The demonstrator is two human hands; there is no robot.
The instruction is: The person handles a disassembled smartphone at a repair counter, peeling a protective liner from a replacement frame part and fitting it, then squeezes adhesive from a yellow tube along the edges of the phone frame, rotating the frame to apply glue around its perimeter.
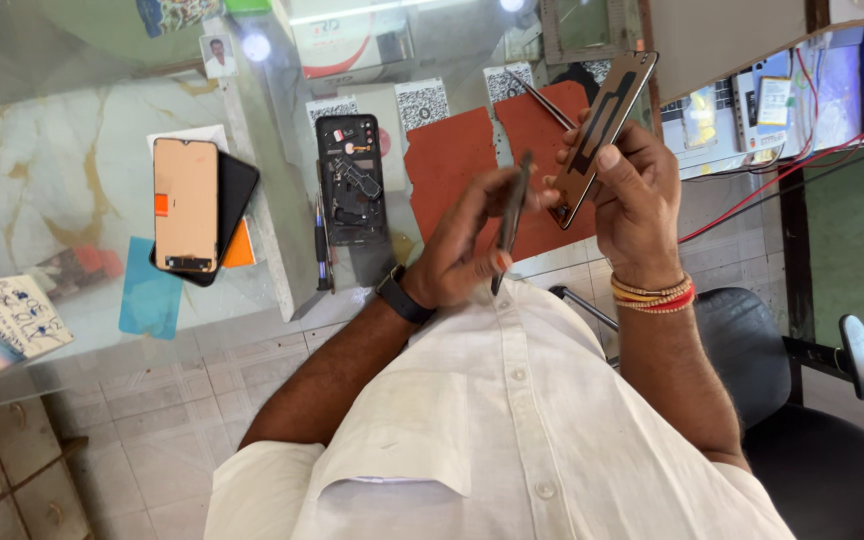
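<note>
Left hand point(467, 250): pinches thin tweezers point(512, 215) above the red mat point(452, 155).
Right hand point(632, 195): grips a phone back cover point(607, 115), tilted upright.
Labels: three white patterned squares point(422, 103) behind the opened phone point(350, 178).
Package: white-and-red box point(352, 45) at the far edge.

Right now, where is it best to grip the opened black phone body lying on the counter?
Probably by its two long side edges, coming from above: the opened phone body lies flat with its inner parts facing up, so fingers should stay on the frame.
</note>
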